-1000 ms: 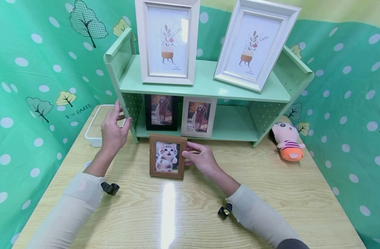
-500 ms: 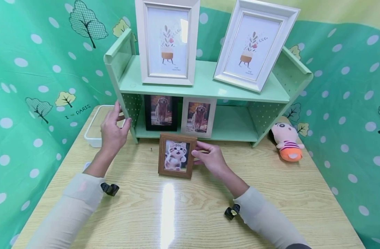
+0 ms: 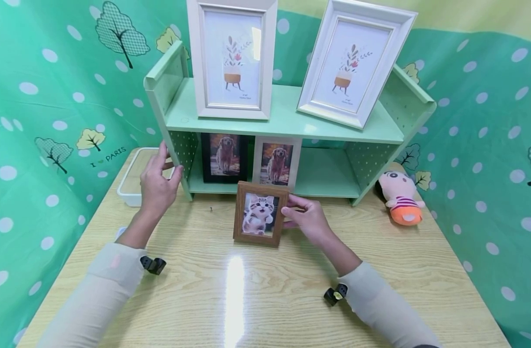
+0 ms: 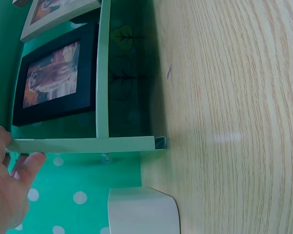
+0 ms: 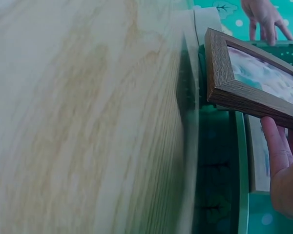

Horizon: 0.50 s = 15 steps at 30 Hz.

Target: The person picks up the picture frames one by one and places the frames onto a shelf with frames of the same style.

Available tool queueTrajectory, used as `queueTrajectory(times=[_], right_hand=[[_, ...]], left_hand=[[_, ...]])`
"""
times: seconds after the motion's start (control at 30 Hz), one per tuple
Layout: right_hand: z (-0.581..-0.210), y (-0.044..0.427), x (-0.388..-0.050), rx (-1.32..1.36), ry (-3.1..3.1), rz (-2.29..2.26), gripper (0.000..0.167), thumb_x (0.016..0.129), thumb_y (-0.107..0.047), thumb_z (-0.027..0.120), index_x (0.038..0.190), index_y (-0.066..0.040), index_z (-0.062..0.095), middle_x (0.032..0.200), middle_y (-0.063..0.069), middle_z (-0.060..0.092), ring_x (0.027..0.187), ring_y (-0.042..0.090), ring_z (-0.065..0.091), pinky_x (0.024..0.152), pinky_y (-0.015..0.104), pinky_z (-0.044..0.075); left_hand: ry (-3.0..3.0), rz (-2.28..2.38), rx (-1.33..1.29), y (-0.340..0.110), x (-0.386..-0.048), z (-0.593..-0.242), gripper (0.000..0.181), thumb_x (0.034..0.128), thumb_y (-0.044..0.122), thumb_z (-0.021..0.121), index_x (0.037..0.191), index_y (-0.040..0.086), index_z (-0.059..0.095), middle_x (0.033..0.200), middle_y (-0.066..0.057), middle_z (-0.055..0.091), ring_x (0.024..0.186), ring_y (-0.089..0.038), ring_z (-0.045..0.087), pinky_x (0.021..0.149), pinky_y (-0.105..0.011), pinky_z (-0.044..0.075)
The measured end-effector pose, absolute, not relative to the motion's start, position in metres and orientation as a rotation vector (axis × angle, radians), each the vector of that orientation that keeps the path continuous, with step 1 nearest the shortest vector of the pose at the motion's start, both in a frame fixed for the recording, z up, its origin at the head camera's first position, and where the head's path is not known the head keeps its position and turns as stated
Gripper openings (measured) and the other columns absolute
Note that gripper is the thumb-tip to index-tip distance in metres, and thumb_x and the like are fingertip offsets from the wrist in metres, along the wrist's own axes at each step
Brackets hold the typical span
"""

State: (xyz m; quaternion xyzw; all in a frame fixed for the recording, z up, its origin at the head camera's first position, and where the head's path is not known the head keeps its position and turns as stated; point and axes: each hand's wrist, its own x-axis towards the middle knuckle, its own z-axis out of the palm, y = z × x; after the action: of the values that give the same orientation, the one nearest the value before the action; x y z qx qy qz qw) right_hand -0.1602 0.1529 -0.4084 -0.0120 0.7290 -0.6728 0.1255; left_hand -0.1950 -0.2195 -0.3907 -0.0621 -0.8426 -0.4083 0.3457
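My right hand [image 3: 310,222] pinches the right edge of a brown wooden picture frame [image 3: 240,212] with a kitten photo. In the head view it is held upright, slightly tilted, in front of the green shelf [image 3: 326,191]. The right wrist view shows the thumb and fingers of the right hand [image 5: 285,165] on the edge of the wooden frame [image 5: 254,105]. At the shelf's left side panel, my left hand [image 3: 158,186] touches the front edge with its fingers and thumb. A black frame [image 3: 206,159] and a pale frame [image 3: 256,162], both with dog photos, stand on the lower level.
Two large white frames, one on the left [image 3: 200,63] and one tilted on the right [image 3: 313,67], stand on the shelf's upper level. A white bin [image 3: 130,199] sits left of the shelf, a plush doll [image 3: 402,198] right of it. Wooden table [image 3: 182,299] lies in front.
My right hand has carried the wooden frame to the right and slightly up, partly covering the pale frame's lower edge. The left hand stays at the shelf's side.
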Motion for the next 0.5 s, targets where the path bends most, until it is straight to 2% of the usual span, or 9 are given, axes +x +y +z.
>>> queueTrajectory(times=[0.2,0.5], right_hand=[[-0.405,0.163,-0.163,0.006,2.114,-1.986,0.053,0.097,-0.006,0.067,0.148,-0.005,0.052,0.124,0.016,0.06,0.094,0.015,0.073,0.095,0.061,0.059],[-0.398,0.18,-0.169,0.015,2.147,-2.022,0.053,0.098,-0.005,0.066,0.149,-0.002,0.05,0.119,0.009,0.061,0.094,0.009,0.072,0.093,0.055,0.061]], left_hand=[[-2.185,-1.06,-0.162,-0.22,-0.195,-0.392,0.068,0.0939,0.002,0.067,0.156,0.012,0.042,0.125,-0.025,0.064,0.103,-0.044,0.071,0.096,-0.056,0.059],[-2.18,-1.065,-0.165,-0.219,-0.195,-0.392,0.068,0.0938,0.001,0.067,0.156,0.011,0.042,0.125,-0.025,0.064,0.103,-0.044,0.071,0.094,-0.055,0.06]])
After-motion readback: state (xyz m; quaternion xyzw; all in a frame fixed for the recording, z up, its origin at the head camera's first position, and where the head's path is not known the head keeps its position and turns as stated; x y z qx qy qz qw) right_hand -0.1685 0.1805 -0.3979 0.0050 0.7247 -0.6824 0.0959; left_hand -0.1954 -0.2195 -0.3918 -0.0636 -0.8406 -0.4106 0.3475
